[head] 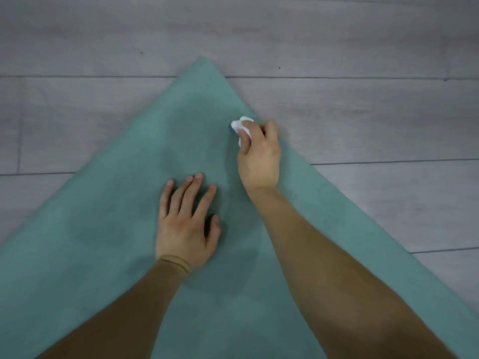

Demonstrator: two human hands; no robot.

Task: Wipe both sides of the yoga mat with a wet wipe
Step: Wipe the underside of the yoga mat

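The teal mat [124, 229] lay flat on the floor [363, 112], seen corner-on, and that far corner pointed straight away from the person, toward the top of the view. Its two visible edges ran back from that corner, one slanting down to the left, the other down to the right, and both went off the frame, so its long axis could not be told. The left hand [185, 229] was pressed flat on the mat, well back from the corner, fingers straight and spread, holding nothing. The right hand [259, 156] reached farther toward the corner, close to the mat's right edge, its fingers curled round a bunched white wipe [239, 124] that stuck out past the fingertips and touched the mat. Faint darker patches showed on the mat near the hands. The floor was grey wood-look planks with long seams running across the view on both sides of the mat, plus a few small dark specks beyond the corner.
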